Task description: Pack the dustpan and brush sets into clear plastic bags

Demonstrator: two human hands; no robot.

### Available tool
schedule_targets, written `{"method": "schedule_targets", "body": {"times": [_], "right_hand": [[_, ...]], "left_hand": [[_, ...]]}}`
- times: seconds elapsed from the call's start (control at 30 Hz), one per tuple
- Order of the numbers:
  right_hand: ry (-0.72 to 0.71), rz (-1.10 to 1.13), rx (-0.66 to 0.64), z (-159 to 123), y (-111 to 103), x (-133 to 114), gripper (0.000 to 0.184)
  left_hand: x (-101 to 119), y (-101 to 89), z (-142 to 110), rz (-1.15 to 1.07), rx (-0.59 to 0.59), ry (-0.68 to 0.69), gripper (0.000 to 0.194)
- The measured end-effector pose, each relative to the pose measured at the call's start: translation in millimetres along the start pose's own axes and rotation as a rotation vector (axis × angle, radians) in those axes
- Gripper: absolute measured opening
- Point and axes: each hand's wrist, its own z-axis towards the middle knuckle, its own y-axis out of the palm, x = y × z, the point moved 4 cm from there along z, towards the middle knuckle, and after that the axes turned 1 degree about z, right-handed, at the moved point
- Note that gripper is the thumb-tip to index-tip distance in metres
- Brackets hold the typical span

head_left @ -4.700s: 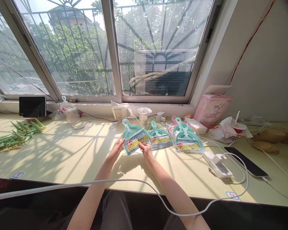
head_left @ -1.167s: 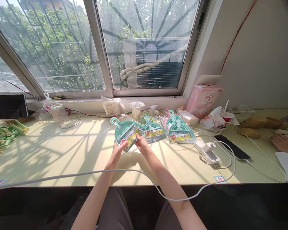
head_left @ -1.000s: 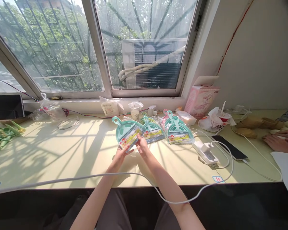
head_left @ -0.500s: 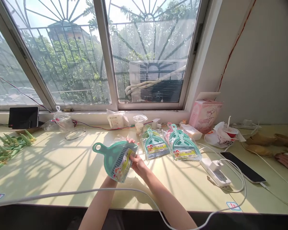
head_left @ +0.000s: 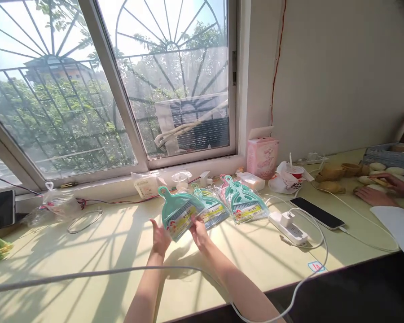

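Right fingers (head_left: pixel 197 227) are pinching a wrapped dustpan-and-brush set (head_left: pixel 179 207), spread left fingers (head_left: pixel 154 225) flanking it; other sets (head_left: pixel 246 209) already lying rightward.

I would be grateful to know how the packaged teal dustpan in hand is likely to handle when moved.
The dustpan is probably stiff, as its moulded handle sticks out unbent. It looks like thin plastic, so may well be light. The shiny clear wrapper could make it slippery.

I face a metal-framed window (head_left: pixel 119 89), with a barred grille (head_left: pixel 171 46) and trees (head_left: pixel 70 110) beyond it. Right of the window is a pale wall (head_left: pixel 333 80); below the window, a yellowish table (head_left: pixel 256 253) striped with sunlight.
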Motion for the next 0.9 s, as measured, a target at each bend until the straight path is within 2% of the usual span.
{"method": "schedule_targets", "body": {"times": [0.07,0.17,0.23,0.37,0.53,0.73,0.8,0.9], "right_hand": [[-0.001,-0.04,0.084,5,-7,-2,0.053],[0.0,-0.039,0.114,13,-13,5,0.051],[-0.001,-0.065,0.058,18,-15,10,0.053],[0.001,-0.266,-0.081,20,-19,9,0.06],[0.016,-0.439,-0.069,15,-24,-3,0.05],[0.047,-0.591,-0.08,9,-21,-13,0.058],[-0.025,-0.739,-0.036,8,-24,-18,0.048],[-0.21,-0.969,0.054,4,-29,-27,0.023]], "left_hand": [[-8,-15.3,4,0.099,0.12,-0.028,0.13],[-24,-34.7,5,0.277,0.335,-0.088,0.1],[-30,-41.0,4,0.287,0.411,-0.082,0.082],[-26,-45.6,0,0.203,0.447,-0.02,0.067],[-18,-41.9,-7,0.161,0.407,-0.005,0.057],[-14,-41.0,-7,0.137,0.432,0.015,0.055],[-11,-48.4,-7,0.139,0.468,0.057,0.054],[-8,-64.0,-7,0.137,0.543,0.095,0.051]]}}
